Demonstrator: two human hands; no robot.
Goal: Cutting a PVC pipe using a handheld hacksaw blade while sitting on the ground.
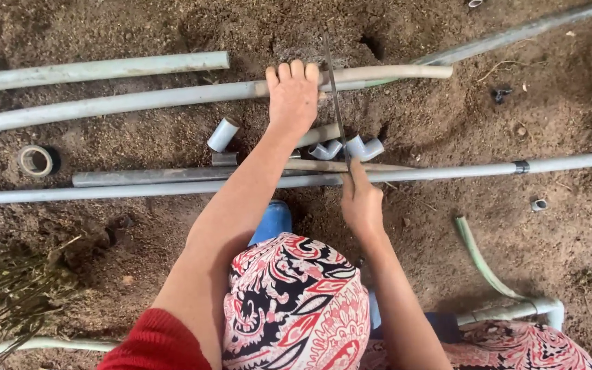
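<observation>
A left hand [292, 92] clamps down over a long grey pipe [138, 101] lying across bare brown soil [447, 123], fingers curled over its far side, while the right hand [361, 202] is closed on the near end of a thin dark saw blade [335, 103] that crosses the pipe just beside the left hand's fingers. The pipe is pale, dusty and smeared with dirt, and more pipes and short grey elbow fittings [347, 148] lie just behind the hands.
</observation>
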